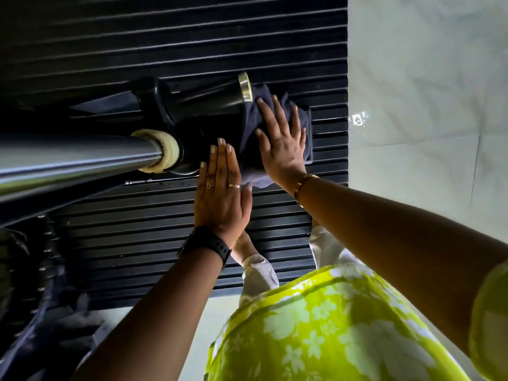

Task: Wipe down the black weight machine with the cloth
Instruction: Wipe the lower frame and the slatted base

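Pale floor tiles [426, 78] lie under a black ribbed rubber mat [192, 37], and the black weight machine [154, 92] stands above this mat. Its shiny steel bar [68, 158] comes from the left, almost level, and ends in a cream collar [165, 149]. Up and right of the collar a short black tube [214, 94] points up-right and ends in a silver ring [245, 86]. Right of the collar a dark blue crumpled cloth [250, 119] lies against the machine, its long side running from the ring downward. The right hand [283, 144] presses flat on it, grip wide with spread fingers. The left hand [220, 193], just right of the collar, has straight fingers held together; its grip holds nothing.
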Demonstrator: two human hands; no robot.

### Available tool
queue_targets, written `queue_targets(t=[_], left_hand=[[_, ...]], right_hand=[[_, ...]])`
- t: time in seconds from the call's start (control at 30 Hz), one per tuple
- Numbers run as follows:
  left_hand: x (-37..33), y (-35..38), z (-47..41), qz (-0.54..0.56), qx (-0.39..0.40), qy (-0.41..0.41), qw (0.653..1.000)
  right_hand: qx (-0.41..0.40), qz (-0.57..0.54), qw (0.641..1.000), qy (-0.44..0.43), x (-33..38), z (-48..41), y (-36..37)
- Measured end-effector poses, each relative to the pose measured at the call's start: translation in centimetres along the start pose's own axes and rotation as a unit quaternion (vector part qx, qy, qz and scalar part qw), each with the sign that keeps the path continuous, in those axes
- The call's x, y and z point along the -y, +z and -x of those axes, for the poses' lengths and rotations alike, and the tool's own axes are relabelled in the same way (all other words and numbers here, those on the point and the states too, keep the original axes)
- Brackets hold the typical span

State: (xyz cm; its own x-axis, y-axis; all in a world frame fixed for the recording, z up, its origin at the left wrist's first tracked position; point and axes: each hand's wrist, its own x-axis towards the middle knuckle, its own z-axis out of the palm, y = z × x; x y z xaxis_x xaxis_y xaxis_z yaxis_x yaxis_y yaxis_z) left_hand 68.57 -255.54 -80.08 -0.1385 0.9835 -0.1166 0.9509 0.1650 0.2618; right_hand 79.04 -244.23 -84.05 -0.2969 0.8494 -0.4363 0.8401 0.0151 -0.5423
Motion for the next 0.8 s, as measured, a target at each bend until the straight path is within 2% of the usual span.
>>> queue_targets(t=[0.1,0.13,0.2,0.27,0.3,0.37,0.43,0.53,0.67,0.73,0.8], left_hand=[[-0.5,0.0,-0.8,0.011,-0.009,-0.009,1.000],[-0.6,0.0,-1.1,0.020,-0.018,-0.012,1.000],[-0.6,-0.1,-1.5,0.041,-0.035,-0.026,0.998],[-0.4,-0.5,-1.7,0.045,-0.035,-0.025,0.998],[-0.3,-0.7,-1.9,0.039,-0.030,-0.010,0.999],[-0.3,-1.2,-2.7,0.001,-0.023,0.028,0.999],[-0.2,-1.3,-3.8,-0.076,-0.001,0.050,0.996],[0.0,-1.0,-5.3,-0.161,0.036,0.035,0.986],[0.2,-0.2,-5.7,-0.209,0.083,0.031,0.974],[0.2,0.1,-5.7,-0.213,0.094,0.028,0.972],[0.3,0.1,-5.8,-0.217,0.092,0.029,0.971]], right_hand=[[-0.013,-0.064,0.996,0.066,1.7,0.1,0.2],[-0.003,-0.063,0.996,0.060,2.6,0.3,0.3],[0.038,0.033,0.998,-0.031,3.9,0.9,0.7],[0.065,0.151,0.976,-0.141,3.1,1.4,0.9],[0.063,0.174,0.967,-0.177,2.1,1.3,1.0],[0.030,0.140,0.968,-0.204,0.1,1.1,0.8],[-0.002,0.078,0.983,-0.164,-1.8,0.7,1.1],[-0.009,-0.019,0.999,-0.038,-4.5,-0.2,1.5],[-0.030,-0.227,0.966,0.122,-4.8,-1.7,0.3],[-0.010,-0.227,0.961,0.159,-3.3,-2.0,-0.5],[0.018,-0.145,0.980,0.139,-1.6,-1.4,-0.6]])
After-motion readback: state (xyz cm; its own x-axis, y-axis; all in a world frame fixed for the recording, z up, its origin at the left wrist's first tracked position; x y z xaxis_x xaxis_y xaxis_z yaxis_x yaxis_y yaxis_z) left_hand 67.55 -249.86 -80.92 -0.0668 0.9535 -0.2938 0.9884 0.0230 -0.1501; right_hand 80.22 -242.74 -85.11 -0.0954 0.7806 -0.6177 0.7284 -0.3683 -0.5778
